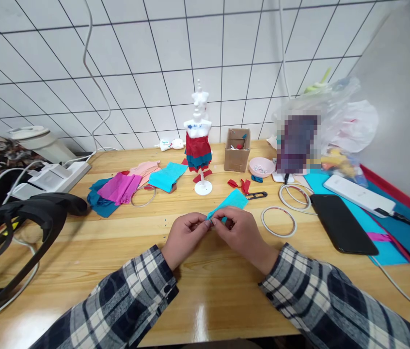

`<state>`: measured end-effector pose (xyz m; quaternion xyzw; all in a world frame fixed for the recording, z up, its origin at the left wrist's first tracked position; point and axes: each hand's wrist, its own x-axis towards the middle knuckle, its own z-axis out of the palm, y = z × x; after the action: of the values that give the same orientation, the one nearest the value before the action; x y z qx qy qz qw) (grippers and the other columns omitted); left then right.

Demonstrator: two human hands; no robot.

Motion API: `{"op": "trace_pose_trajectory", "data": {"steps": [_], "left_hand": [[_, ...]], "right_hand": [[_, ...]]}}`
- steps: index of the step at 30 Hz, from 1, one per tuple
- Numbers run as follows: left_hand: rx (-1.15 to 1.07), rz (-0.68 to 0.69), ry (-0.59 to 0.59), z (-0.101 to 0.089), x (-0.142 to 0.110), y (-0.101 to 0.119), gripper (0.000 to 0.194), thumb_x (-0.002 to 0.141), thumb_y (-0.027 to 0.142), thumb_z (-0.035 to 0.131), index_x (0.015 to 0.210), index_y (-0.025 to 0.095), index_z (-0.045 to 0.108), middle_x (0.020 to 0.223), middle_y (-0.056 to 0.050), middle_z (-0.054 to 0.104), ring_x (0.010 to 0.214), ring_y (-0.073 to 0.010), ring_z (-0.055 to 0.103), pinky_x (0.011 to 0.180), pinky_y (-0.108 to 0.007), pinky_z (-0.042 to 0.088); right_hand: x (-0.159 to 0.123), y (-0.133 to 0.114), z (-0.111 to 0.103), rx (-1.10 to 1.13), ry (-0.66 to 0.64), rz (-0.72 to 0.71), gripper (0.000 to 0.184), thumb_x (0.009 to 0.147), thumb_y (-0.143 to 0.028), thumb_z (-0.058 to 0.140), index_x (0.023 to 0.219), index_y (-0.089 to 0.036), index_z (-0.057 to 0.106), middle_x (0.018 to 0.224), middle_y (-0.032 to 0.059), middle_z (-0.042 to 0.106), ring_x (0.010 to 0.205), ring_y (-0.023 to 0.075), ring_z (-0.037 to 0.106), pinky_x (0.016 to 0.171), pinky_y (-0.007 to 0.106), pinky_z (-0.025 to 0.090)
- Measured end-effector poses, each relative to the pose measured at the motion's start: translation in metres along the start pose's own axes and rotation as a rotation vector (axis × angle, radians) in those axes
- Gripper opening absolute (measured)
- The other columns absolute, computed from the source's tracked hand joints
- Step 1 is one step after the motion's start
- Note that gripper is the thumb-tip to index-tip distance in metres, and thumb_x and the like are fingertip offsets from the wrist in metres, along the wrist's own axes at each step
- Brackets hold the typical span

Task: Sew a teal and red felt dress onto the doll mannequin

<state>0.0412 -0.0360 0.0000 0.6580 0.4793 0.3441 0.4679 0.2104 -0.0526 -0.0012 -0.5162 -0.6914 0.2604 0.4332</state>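
Note:
A strip of light blue crepe paper (234,199) is pinched at its near end between both hands. My left hand (186,237) grips the end with thumb and forefinger. Right beside it, my right hand (239,232) pinches the same paper and hides part of it. Just beyond the paper lie black thread snips (258,195) and red scraps (239,185). Farther back stands a small white dress-form (197,127) on a round base, wearing a ruffled red and blue skirt (198,151).
Folded magenta paper (122,188) and light blue paper (168,177) lie at left, near a black headset-like frame (26,252). Toward the right are a cardboard box (237,160), pink bowl (261,167), white ring (278,222), black phone (343,224) and white power bank (358,195).

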Motion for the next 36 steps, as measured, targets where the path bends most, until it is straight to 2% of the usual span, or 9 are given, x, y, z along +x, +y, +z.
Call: {"op": "trace_pose_trajectory", "data": {"steps": [4, 15, 20, 22, 26, 28, 31, 34, 36], "left_hand": [[-0.030, 0.011, -0.030, -0.001, 0.001, 0.001, 0.023, 0.081, 0.035, 0.062, 0.076, 0.013, 0.069, 0.070, -0.003, 0.068, 0.066, -0.0134, 0.059, 0.065, -0.023, 0.047], [0.078, 0.014, -0.025, -0.002, 0.002, -0.001, 0.026, 0.081, 0.038, 0.060, 0.074, 0.014, 0.069, 0.067, -0.002, 0.066, 0.063, -0.0133, 0.056, 0.060, -0.023, 0.044], [0.038, -0.021, -0.058, -0.003, 0.001, -0.002, 0.026, 0.080, 0.037, 0.061, 0.071, 0.013, 0.068, 0.065, -0.002, 0.065, 0.063, -0.0133, 0.055, 0.060, -0.023, 0.043], [0.027, -0.032, -0.066, -0.004, 0.002, -0.002, 0.026, 0.079, 0.037, 0.061, 0.070, 0.013, 0.068, 0.063, -0.001, 0.063, 0.061, -0.0125, 0.054, 0.058, -0.022, 0.041], [0.003, -0.065, -0.046, -0.006, 0.004, -0.003, 0.024, 0.076, 0.036, 0.061, 0.068, 0.014, 0.067, 0.057, 0.001, 0.059, 0.053, -0.0105, 0.049, 0.051, -0.021, 0.037], [-0.020, -0.091, -0.032, -0.007, 0.006, -0.004, 0.022, 0.075, 0.034, 0.061, 0.067, 0.014, 0.067, 0.056, 0.001, 0.060, 0.052, -0.0104, 0.049, 0.050, -0.021, 0.037], [-0.077, -0.118, -0.021, -0.006, 0.007, -0.006, 0.019, 0.073, 0.030, 0.059, 0.066, 0.014, 0.067, 0.057, 0.000, 0.062, 0.052, -0.0103, 0.050, 0.050, -0.020, 0.037], [-0.098, -0.124, -0.045, -0.005, 0.007, -0.006, 0.017, 0.071, 0.027, 0.058, 0.064, 0.014, 0.066, 0.057, 0.001, 0.061, 0.052, -0.0100, 0.050, 0.050, -0.020, 0.037], [-0.076, -0.119, -0.060, -0.004, 0.007, -0.005, 0.016, 0.071, 0.026, 0.058, 0.063, 0.015, 0.066, 0.055, 0.001, 0.060, 0.051, -0.0097, 0.048, 0.050, -0.020, 0.036]], "right_hand": [[0.001, 0.001, 0.000, 0.063, 0.004, 0.051, 0.011, 0.083, -0.025, 0.059, 0.078, -0.019, 0.068, 0.072, -0.0007, 0.068, 0.054, 0.0101, 0.053, 0.052, 0.022, 0.042], [0.000, 0.007, -0.001, -0.018, -0.062, -0.006, 0.010, 0.081, -0.021, 0.061, 0.083, -0.022, 0.071, 0.078, -0.0004, 0.070, 0.062, 0.0119, 0.057, 0.059, 0.024, 0.044], [-0.001, 0.004, -0.001, -0.067, -0.087, -0.067, 0.009, 0.084, -0.021, 0.059, 0.085, -0.022, 0.069, 0.078, -0.0005, 0.068, 0.066, 0.0124, 0.058, 0.061, 0.024, 0.043], [0.001, 0.003, -0.005, -0.104, -0.136, -0.074, 0.010, 0.086, -0.022, 0.058, 0.087, -0.022, 0.067, 0.079, -0.0009, 0.068, 0.066, 0.0121, 0.058, 0.061, 0.024, 0.042], [-0.002, 0.002, -0.029, -0.419, -0.245, -0.079, 0.009, 0.086, -0.030, 0.060, 0.090, -0.022, 0.063, 0.087, 0.0017, 0.066, 0.075, 0.0168, 0.060, 0.063, 0.028, 0.041], [-0.011, 0.006, -0.043, -0.661, -0.204, -0.021, 0.017, 0.084, -0.036, 0.062, 0.092, -0.021, 0.061, 0.091, 0.0060, 0.064, 0.082, 0.0222, 0.060, 0.065, 0.032, 0.041], [-0.029, 0.016, -0.056, -0.974, -0.145, 0.060, 0.025, 0.082, -0.042, 0.065, 0.087, -0.018, 0.058, 0.087, 0.0116, 0.062, 0.086, 0.0290, 0.058, 0.067, 0.036, 0.041], [-0.043, 0.026, -0.065, -1.087, -0.203, 0.014, 0.008, 0.089, -0.025, 0.054, 0.084, -0.020, 0.056, 0.088, 0.0101, 0.062, 0.087, 0.0281, 0.059, 0.071, 0.038, 0.039], [-0.045, 0.029, -0.073, -1.071, -0.234, -0.007, 0.013, 0.091, -0.014, 0.044, 0.085, -0.020, 0.055, 0.084, 0.0072, 0.062, 0.083, 0.0251, 0.059, 0.074, 0.039, 0.038]]}}
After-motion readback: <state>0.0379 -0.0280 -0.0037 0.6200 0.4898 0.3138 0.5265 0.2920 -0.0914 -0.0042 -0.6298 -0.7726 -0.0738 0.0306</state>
